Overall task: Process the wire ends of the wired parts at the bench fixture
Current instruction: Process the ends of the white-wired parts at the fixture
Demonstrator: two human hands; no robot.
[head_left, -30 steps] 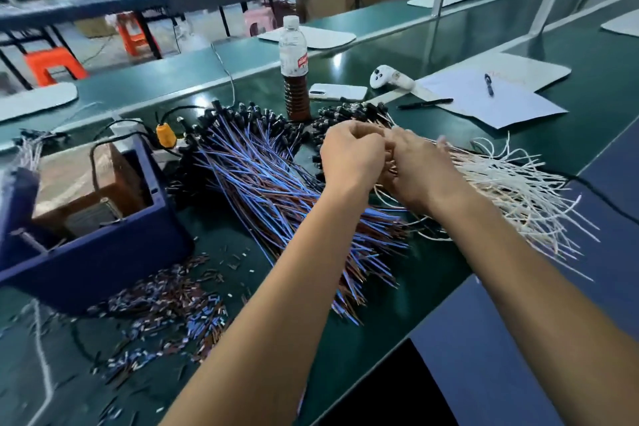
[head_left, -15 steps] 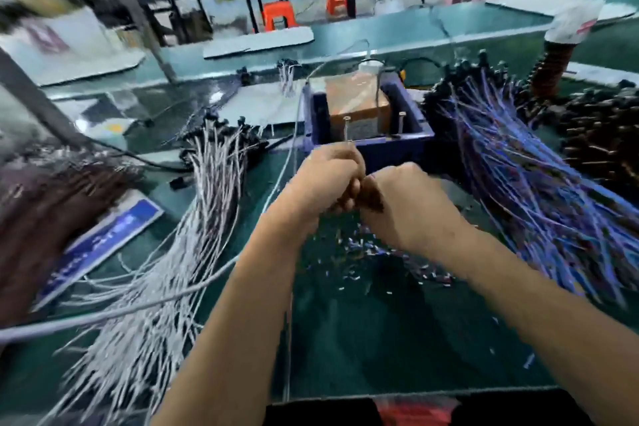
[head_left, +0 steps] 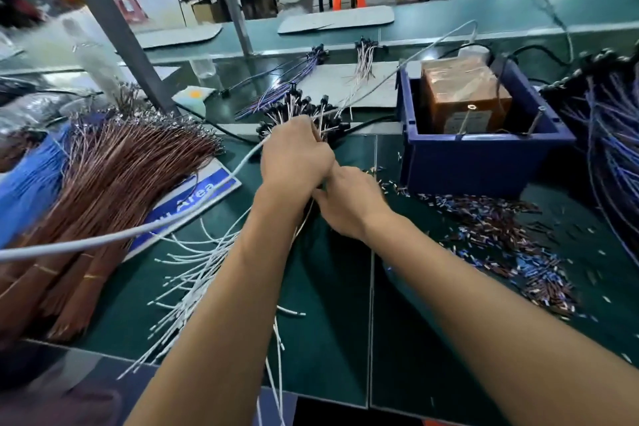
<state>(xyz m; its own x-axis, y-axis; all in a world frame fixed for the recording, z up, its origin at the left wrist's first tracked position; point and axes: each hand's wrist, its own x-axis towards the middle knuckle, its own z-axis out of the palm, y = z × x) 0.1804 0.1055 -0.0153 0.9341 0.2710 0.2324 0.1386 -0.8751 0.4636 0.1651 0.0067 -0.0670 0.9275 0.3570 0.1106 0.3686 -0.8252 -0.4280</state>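
Observation:
My left hand (head_left: 295, 157) and my right hand (head_left: 349, 204) are close together over the green bench, both curled round a bundle of white-wired parts (head_left: 193, 273). The bundle's black heads (head_left: 311, 112) fan out beyond my left hand and its white wire ends trail back toward me on the left. The bench fixture (head_left: 463, 97), a brown block with pins, sits in a dark blue bin (head_left: 484, 156) to the right of my hands.
A heap of brown wires (head_left: 114, 183) lies at the left on a blue-and-white sign (head_left: 193, 204). Blue wired parts (head_left: 612, 135) pile up at the far right. Cut insulation scraps (head_left: 501, 235) litter the bench right of my hands. A grey cable (head_left: 114, 235) crosses from the left.
My view and both hands swung left, from the pile right of the bin to the bench left of it. The hands now hold the white bundle beside the black heads.

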